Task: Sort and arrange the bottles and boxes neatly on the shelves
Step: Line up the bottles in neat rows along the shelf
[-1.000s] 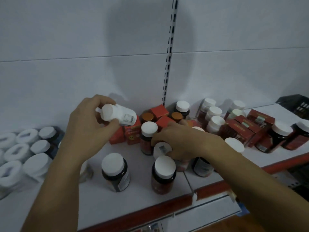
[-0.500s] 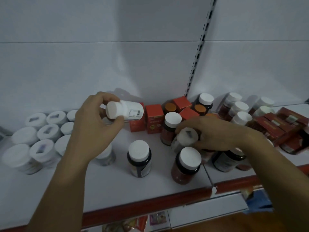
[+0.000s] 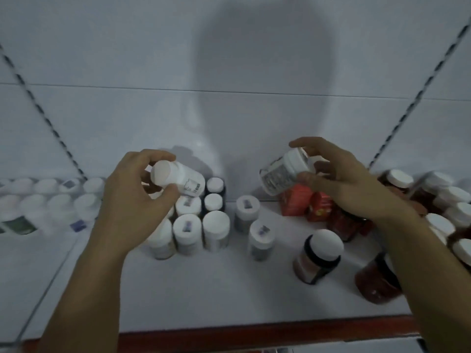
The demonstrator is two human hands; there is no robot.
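Above the block of white-capped bottles (image 3: 201,225) on the shelf (image 3: 204,289), a person's left hand (image 3: 132,200) is gripping a white bottle (image 3: 178,178) on its side, fingers (image 3: 155,155) curled round it, while the right hand (image 3: 351,184), to the block's right over the red boxes (image 3: 297,202), is pinching a second white bottle (image 3: 283,174); the step is likely calling for each to go upright, flush against the block's rows

Bare left hand (image 3: 132,197), bare right hand (image 3: 349,184), bare forearms
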